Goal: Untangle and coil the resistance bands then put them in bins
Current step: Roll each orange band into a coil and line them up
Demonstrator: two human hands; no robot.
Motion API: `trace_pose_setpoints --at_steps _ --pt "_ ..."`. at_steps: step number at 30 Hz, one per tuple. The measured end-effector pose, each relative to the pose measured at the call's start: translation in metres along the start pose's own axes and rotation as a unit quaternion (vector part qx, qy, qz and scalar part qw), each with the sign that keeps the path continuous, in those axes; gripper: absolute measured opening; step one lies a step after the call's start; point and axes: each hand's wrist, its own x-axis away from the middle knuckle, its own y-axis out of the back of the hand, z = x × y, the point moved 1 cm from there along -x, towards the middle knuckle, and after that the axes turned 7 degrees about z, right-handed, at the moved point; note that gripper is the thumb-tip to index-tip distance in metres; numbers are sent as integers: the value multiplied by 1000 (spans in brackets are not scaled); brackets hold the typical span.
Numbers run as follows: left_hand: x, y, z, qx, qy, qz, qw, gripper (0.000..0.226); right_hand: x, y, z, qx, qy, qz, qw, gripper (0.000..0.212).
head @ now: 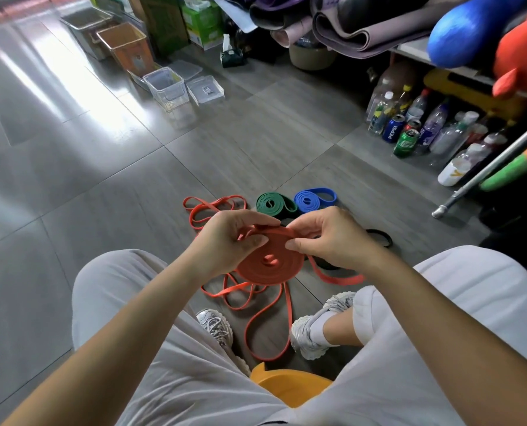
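Note:
A flat coil of red resistance band (pixel 269 262) is held above the floor between both hands. My left hand (pixel 228 241) grips its left edge, thumb on top. My right hand (pixel 326 238) pinches the coil's upper right rim. The loose tail of the red band (pixel 268 327) hangs to the floor between my feet. A thinner red band (pixel 213 207) lies in loops beyond my hands. A coiled green band (pixel 273 204) and a coiled blue band (pixel 313 199) lie side by side on the floor. A black band (pixel 382 236) shows behind my right hand.
Clear plastic bins (pixel 166 87) and lids (pixel 205 89) stand far ahead, with an orange bin (pixel 127 47) behind them. Bottles and cans (pixel 409 130) crowd the floor under a shelf on the right. A metal crutch (pixel 483 176) leans there. I sit on a yellow stool (pixel 286 385).

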Motion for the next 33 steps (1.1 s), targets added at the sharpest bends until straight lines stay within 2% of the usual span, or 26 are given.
trace_pose_setpoints --at_steps 3,8,13,16,18,21,25,29,31,33 --pt "-1 -3 1 -14 33 -9 999 34 2 2 -5 -15 11 -11 1000 20" --pt "-5 -5 0 -99 48 20 994 20 3 3 -10 -53 6 -3 999 26" --pt "-6 -2 -1 -63 48 7 997 21 3 9 -14 -63 -12 17 998 20" --pt "-5 0 3 -4 60 -14 998 20 6 8 -18 -80 -4 3 997 18" --pt "-4 1 8 89 79 -38 992 22 10 6 -21 -118 12 -16 993 23" --pt "-1 -1 13 270 86 -76 956 22 15 3 -24 -182 38 -49 981 27" --pt "0 -13 13 417 96 -109 897 28 14 1 -23 -233 59 -108 965 30" --pt "-2 -23 10 487 104 -108 860 30 14 1 -23 -257 53 -126 957 27" --pt "1 -26 8 487 104 -87 863 29 15 2 -24 -264 45 -129 955 24" --pt "3 -22 8 452 105 -60 884 31 16 3 -25 -264 39 -124 956 23"
